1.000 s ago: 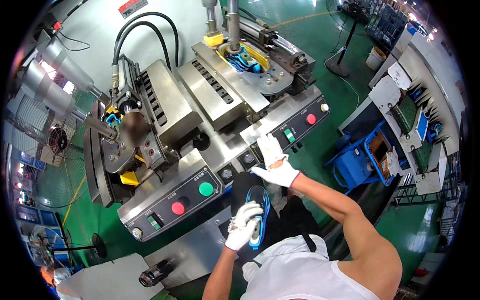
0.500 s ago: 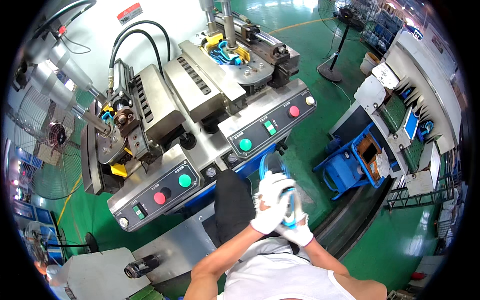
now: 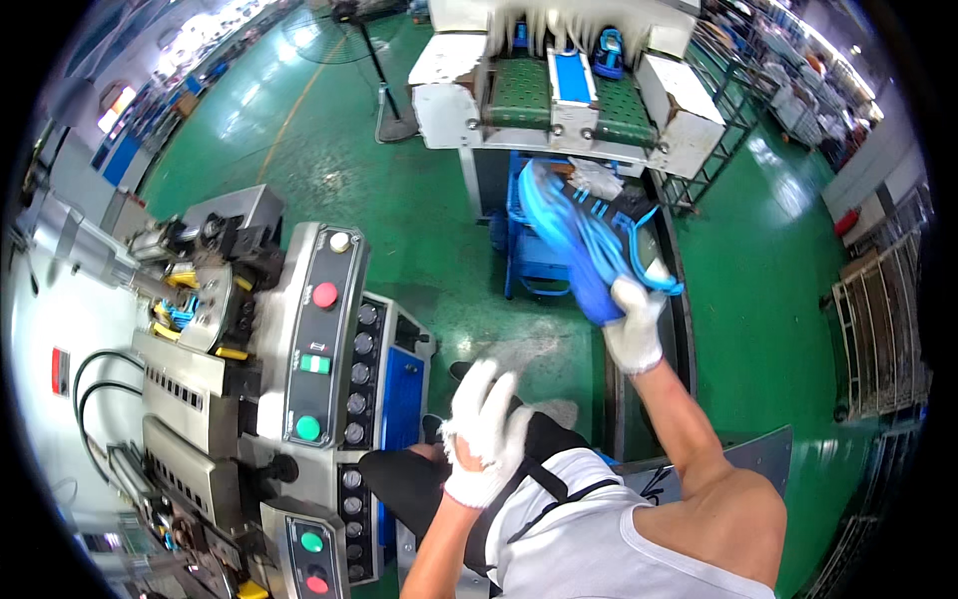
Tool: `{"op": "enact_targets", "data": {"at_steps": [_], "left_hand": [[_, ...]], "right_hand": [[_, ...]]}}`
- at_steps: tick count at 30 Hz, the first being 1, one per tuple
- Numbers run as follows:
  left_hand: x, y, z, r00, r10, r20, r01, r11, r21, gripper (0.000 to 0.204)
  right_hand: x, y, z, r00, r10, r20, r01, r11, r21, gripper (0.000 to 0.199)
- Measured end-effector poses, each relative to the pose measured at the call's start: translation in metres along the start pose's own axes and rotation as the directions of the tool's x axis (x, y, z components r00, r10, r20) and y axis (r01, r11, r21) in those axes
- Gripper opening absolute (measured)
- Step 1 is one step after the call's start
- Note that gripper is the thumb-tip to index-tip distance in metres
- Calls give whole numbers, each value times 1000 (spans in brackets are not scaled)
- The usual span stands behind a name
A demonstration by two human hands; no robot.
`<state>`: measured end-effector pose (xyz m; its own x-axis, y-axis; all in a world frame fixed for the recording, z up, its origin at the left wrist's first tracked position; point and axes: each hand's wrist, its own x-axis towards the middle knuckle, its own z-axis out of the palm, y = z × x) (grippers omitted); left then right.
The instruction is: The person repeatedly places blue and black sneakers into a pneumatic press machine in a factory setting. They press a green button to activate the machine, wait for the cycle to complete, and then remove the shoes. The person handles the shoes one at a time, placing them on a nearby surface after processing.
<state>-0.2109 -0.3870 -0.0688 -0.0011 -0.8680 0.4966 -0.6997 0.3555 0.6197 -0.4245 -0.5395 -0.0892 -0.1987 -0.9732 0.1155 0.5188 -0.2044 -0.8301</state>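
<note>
My right hand (image 3: 635, 324), in a white knit glove, grips a blue shoe (image 3: 574, 240) by one end and holds it out ahead of me, over a blue chair. Motion smears the shoe; blue straps or laces trail from its right side. Nearer my lap, my left hand (image 3: 484, 429) wears a matching white glove. Its fingers are spread and it holds nothing. The machine's control panel (image 3: 324, 339), with red and green buttons, stands to the left of that hand.
Ahead is a conveyor (image 3: 519, 95) with green perforated belts and a hanging fringe, a blue shoe (image 3: 608, 52) on it. The blue chair (image 3: 539, 262) stands below. A pressing machine (image 3: 190, 379) fills the left side. A floor fan's stand (image 3: 384, 90) is at the far left.
My view has turned right toward the conveyor. The shoe, earlier between both hands, is now out in my right hand alone. My left hand has come away from it and opened.
</note>
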Motion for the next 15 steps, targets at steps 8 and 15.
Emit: {"op": "enact_targets", "data": {"at_steps": [8,15], "left_hand": [[-94,-32,21,870,-454,192,449,891,72,50],[-125,-53,14,764,-632,128,620,775,121,45]], "right_hand": [[300,-38,-77,891,-426,-157,176,645,-744,76],[484,3,-125,994,111,12,47,-318,-947,88]]}}
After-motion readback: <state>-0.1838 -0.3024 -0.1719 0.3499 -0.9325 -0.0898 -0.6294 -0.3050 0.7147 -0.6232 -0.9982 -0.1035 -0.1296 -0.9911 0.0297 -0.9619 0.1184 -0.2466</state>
